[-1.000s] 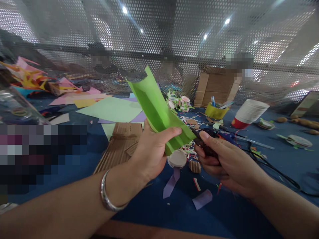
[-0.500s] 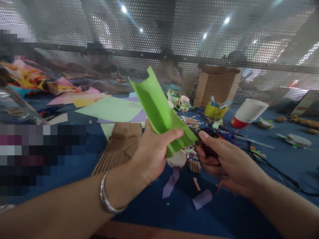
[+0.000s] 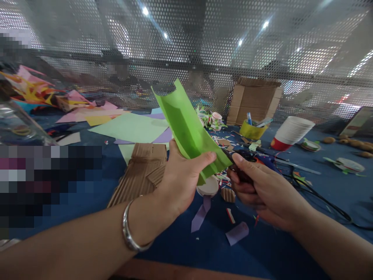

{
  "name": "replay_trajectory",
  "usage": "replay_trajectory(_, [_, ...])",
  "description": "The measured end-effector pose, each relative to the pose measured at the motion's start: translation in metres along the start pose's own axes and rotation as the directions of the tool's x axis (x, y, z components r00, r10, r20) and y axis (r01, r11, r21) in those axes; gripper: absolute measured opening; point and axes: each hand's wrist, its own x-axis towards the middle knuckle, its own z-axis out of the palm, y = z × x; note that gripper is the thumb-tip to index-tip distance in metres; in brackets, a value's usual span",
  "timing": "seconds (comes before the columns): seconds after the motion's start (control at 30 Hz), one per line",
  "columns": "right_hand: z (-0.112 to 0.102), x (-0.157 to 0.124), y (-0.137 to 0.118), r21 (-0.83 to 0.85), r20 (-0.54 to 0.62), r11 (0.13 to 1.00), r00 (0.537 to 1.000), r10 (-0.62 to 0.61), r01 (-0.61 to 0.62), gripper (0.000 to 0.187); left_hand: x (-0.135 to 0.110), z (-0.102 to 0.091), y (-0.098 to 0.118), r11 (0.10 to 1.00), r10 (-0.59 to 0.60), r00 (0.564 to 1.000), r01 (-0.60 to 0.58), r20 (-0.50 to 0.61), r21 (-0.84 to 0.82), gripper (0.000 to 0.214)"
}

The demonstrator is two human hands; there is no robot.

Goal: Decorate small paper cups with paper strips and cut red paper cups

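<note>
My left hand (image 3: pixel 182 175) grips a curled sheet of bright green paper (image 3: pixel 186 124), thumb on its inner face and fingers hidden behind it. My right hand (image 3: pixel 259 184) is closed around dark-handled scissors (image 3: pixel 243 171), whose blades meet the paper's right edge; how far they are spread I cannot tell. Under the paper lies a whitish disc (image 3: pixel 209 187) with a purple paper strip (image 3: pixel 200 216) running from it. A piece of purple paper (image 3: pixel 237 233) and a small chunk of corrugated cardboard (image 3: pixel 227 195) rest close by on the blue table.
Torn corrugated cardboard (image 3: pixel 132 175) lies left of my hands, with pale green paper (image 3: pixel 131 126) behind. Stacked paper cups (image 3: pixel 293 132), a yellow pen holder (image 3: pixel 252 130) and a black cable (image 3: pixel 323 202) are to the right. A cardboard box (image 3: pixel 253 101) stands against the perforated screen.
My left hand and the green paper have shifted very slightly to the right. The scissors stay at the paper's right edge, and my right hand has hardly moved.
</note>
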Motion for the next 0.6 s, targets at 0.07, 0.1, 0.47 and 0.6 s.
replay_trajectory(0.07, [0.000,0.000,0.000,0.004,0.001,1.000,1.000,-0.004,0.004,0.055,0.000,0.002,0.001,0.998,0.038,0.998,-0.035,-0.040,0.060,0.068])
replay_trajectory(0.1, [-0.001,0.000,0.000,0.007,0.001,1.000,1.000,-0.004,0.004,0.055,0.000,0.003,0.001,0.995,0.055,0.997,-0.050,-0.049,0.084,0.068])
replay_trajectory(0.47, [-0.006,0.007,0.006,-0.238,-0.064,0.945,0.967,-0.247,0.226,0.053,0.004,0.006,0.009,0.992,0.105,0.992,-0.100,-0.068,0.071,0.078])
replay_trajectory(0.6, [-0.014,0.004,0.004,-0.600,-0.058,0.729,0.890,-0.451,0.330,0.052,0.005,0.006,0.013,0.998,0.053,0.986,-0.045,-0.158,0.052,0.076])
